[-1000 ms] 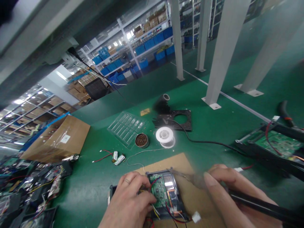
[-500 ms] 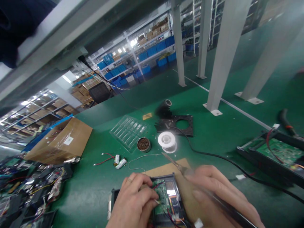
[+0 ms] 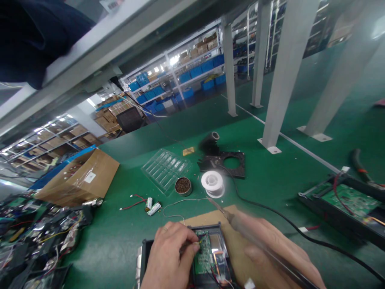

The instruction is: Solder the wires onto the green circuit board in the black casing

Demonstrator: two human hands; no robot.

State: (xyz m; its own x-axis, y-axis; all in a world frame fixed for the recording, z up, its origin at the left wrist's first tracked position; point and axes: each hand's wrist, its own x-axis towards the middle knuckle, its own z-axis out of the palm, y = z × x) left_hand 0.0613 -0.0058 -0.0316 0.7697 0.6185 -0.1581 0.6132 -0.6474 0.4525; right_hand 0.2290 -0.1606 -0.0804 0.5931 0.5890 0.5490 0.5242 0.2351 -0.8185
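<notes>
Reaching in from the bottom edge, the left hand is curled palm-down, its grip pinched on a yellow wire above the circuit board, which is set just right of those fingers. The soldering iron is clasped in the right hand, its tip extended beyond the grip, its long axis slanted toward the upper left.

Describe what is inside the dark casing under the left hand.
A green circuit board and thin wires show inside the dark casing. The left hand covers part of it; what lies beneath cannot be seen.
</notes>
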